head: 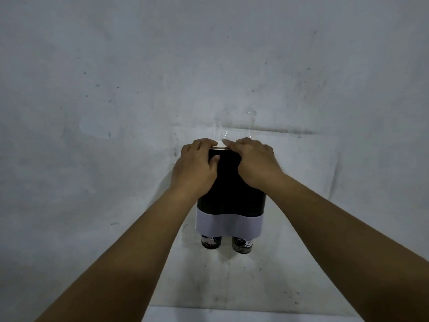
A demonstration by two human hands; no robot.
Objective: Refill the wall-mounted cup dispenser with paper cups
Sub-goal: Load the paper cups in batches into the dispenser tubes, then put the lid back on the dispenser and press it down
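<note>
against grey wall (116, 89), left hand (197, 168) and right hand (257, 163) press cup stack (226, 168) top

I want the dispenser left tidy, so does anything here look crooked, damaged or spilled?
Nothing stands out. The dispenser hangs straight, a cup pokes from each bottom opening, and both the left hand and the right hand rest on the stack's top rim.

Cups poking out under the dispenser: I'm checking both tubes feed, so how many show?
2: one cup under the left side of the white band, one cup under the right. Stacks above are hidden.
</note>
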